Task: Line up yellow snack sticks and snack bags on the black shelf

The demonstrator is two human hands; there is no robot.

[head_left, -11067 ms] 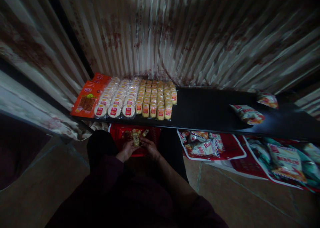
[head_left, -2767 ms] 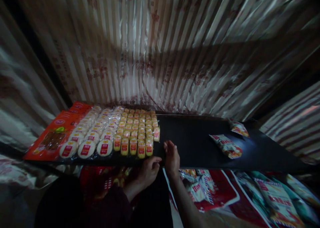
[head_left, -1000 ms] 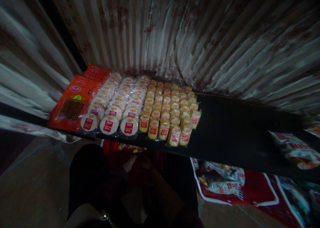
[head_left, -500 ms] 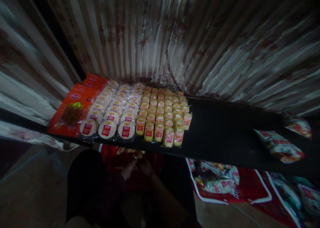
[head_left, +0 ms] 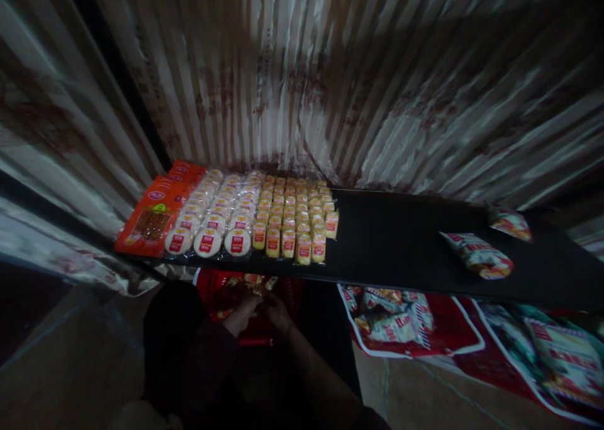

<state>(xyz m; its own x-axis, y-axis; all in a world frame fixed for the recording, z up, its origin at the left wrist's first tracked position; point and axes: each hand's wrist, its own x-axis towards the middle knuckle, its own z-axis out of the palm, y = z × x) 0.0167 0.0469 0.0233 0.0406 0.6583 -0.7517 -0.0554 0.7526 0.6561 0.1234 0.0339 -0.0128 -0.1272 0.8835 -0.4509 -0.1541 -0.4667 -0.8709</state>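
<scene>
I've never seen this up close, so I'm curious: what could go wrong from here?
The front yellow packets stand close to the edge of the black shelf, so a bump might knock one off. The left hand and right hand are at the dim red basket, where poor light could make a small packet easy to fumble.

Orange packets (head_left: 147,219) lie beside round white crackers (head_left: 207,241). A striped curtain (head_left: 292,71) hangs behind. 2 loose bags (head_left: 481,256) lie farther right.
</scene>
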